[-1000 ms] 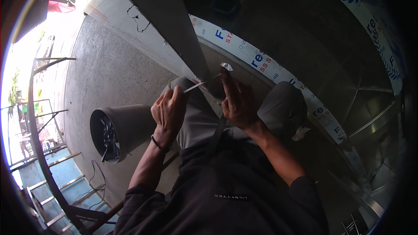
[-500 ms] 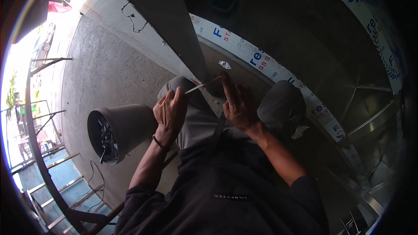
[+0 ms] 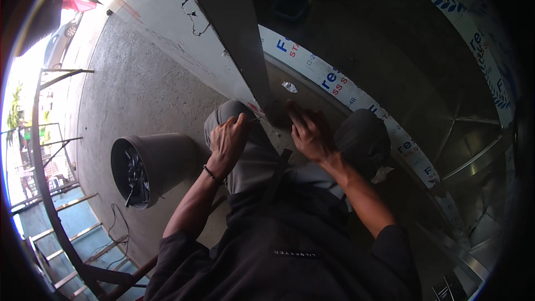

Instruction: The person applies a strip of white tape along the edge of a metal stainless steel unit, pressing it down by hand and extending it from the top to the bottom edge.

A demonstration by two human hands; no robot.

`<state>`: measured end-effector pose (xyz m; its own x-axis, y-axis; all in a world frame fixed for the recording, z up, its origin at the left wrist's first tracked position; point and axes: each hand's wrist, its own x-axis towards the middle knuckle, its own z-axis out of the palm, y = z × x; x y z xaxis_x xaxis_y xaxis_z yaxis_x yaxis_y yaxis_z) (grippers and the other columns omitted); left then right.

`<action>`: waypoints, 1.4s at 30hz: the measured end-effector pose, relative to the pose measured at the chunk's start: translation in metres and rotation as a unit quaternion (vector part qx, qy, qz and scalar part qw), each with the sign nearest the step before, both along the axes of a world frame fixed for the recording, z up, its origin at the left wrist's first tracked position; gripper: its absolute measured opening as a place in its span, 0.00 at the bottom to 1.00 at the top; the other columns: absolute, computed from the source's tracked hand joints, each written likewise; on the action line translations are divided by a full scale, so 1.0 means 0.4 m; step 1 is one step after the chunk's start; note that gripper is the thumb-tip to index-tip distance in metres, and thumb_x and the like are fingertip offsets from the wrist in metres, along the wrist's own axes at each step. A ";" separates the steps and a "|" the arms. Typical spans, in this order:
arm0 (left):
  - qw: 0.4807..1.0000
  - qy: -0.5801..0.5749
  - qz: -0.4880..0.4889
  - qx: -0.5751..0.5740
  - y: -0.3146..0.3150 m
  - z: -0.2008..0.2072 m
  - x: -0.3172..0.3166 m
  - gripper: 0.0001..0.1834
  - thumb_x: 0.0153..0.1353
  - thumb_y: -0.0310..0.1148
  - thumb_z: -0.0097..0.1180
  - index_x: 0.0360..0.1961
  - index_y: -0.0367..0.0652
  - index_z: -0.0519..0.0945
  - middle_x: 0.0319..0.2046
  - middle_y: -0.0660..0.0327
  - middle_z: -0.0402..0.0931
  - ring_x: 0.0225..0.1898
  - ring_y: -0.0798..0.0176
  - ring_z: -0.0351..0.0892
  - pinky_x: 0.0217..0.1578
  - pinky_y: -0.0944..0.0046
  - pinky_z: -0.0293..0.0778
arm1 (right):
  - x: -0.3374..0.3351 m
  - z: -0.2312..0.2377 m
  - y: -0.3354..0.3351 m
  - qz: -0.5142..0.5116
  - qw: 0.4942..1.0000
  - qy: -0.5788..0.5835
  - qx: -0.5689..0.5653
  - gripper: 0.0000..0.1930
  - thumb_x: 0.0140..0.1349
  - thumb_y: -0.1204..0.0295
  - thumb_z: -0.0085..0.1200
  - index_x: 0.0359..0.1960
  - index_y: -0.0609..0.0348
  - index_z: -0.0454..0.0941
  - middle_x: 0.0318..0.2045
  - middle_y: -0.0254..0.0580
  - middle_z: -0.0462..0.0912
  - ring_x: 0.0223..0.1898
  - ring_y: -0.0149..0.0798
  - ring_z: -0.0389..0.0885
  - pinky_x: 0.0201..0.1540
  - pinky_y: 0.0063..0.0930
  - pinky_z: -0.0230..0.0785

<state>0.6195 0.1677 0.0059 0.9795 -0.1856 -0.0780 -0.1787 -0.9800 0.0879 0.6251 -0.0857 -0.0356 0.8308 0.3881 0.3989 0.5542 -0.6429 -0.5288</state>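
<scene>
My left hand [image 3: 228, 139] is closed around a thin pale metal strip [image 3: 254, 118]; only its short tip shows, pointing at the foot of a dark upright post [image 3: 234, 28]. My right hand [image 3: 309, 131] lies just right of that foot with its fingers stretched toward it, holding nothing. Both hands hover above my bent knees in grey trousers [image 3: 253, 159]. A small crumpled silvery scrap [image 3: 288, 86] lies on the floor just beyond the right fingertips.
A grey bucket [image 3: 167, 159] lies on its side to my left, with dark metal pieces inside. A curved white band with coloured print [image 3: 356, 97] runs along the floor to the right. Metal railings [image 3: 50, 189] stand at the far left, shiny metal bars [image 3: 473, 161] at the right.
Both hands have dropped closer to the foot of the post. The strip, earlier long and visible between the hands, is now mostly hidden. The right fingers have lowered from upright.
</scene>
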 end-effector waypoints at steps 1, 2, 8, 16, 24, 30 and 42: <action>1.000 0.000 -0.007 -0.006 0.001 0.007 0.004 0.08 0.64 0.35 0.59 0.35 0.45 0.74 0.27 0.53 0.78 0.29 0.45 0.84 0.25 0.47 0.76 | 0.019 0.019 -0.003 0.001 1.000 -0.001 0.000 0.35 0.59 0.77 0.60 0.71 0.63 0.67 0.53 0.48 0.83 0.46 0.49 0.82 0.50 0.45 0.72; 1.000 -0.001 -0.006 -0.007 0.000 0.014 0.007 0.08 0.64 0.35 0.59 0.35 0.45 0.74 0.27 0.53 0.78 0.29 0.45 0.84 0.25 0.47 0.76 | 0.040 0.041 -0.008 0.005 1.000 -0.010 -0.015 0.31 0.60 0.74 0.63 0.67 0.62 0.71 0.51 0.47 0.84 0.46 0.48 0.83 0.49 0.44 0.72; 0.997 -0.051 -0.056 -0.031 -0.008 0.079 0.042 0.13 0.66 0.38 0.62 0.33 0.43 0.72 0.26 0.53 0.76 0.28 0.45 0.83 0.25 0.47 0.73 | 0.129 0.076 -0.036 0.073 0.991 -0.030 -0.112 0.14 0.63 0.68 0.63 0.49 0.58 0.81 0.42 0.41 0.86 0.44 0.44 0.85 0.47 0.41 0.75; 0.996 0.036 -0.083 -0.015 0.013 0.118 0.037 0.06 0.65 0.31 0.57 0.40 0.42 0.75 0.29 0.53 0.76 0.35 0.47 0.84 0.31 0.49 0.79 | 0.184 0.083 -0.049 0.191 0.958 -0.007 -0.214 0.06 0.62 0.70 0.57 0.35 0.58 0.82 0.30 0.41 0.85 0.39 0.44 0.87 0.47 0.39 0.79; 0.988 0.014 -0.154 0.023 0.033 0.063 0.033 0.09 0.70 0.34 0.58 0.36 0.42 0.73 0.24 0.57 0.74 0.24 0.49 0.82 0.22 0.51 0.74 | 0.193 -0.040 -0.028 0.232 0.935 -0.180 -0.200 0.08 0.58 0.69 0.57 0.34 0.59 0.84 0.25 0.42 0.84 0.31 0.41 0.89 0.38 0.41 0.82; 0.991 -0.003 -0.130 0.006 0.054 -0.044 0.025 0.09 0.70 0.32 0.58 0.35 0.43 0.71 0.24 0.55 0.76 0.23 0.48 0.81 0.22 0.51 0.74 | 0.194 -0.151 -0.013 0.224 0.943 -0.183 -0.166 0.09 0.57 0.67 0.57 0.38 0.53 0.82 0.25 0.34 0.81 0.34 0.38 0.87 0.39 0.37 0.79; 0.994 -0.034 -0.102 0.018 0.041 -0.061 -0.002 0.08 0.70 0.32 0.58 0.35 0.44 0.72 0.23 0.55 0.77 0.21 0.49 0.80 0.19 0.51 0.72 | 0.203 -0.119 -0.021 0.242 0.933 -0.216 -0.156 0.08 0.61 0.68 0.57 0.35 0.58 0.84 0.25 0.41 0.86 0.32 0.43 0.89 0.40 0.40 0.81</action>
<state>0.6188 0.1843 -0.0186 0.9253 -0.3785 -0.0231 -0.3776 -0.9253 0.0350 0.7064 -0.0941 -0.0830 0.3162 0.8292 0.4609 0.9373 -0.3482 -0.0165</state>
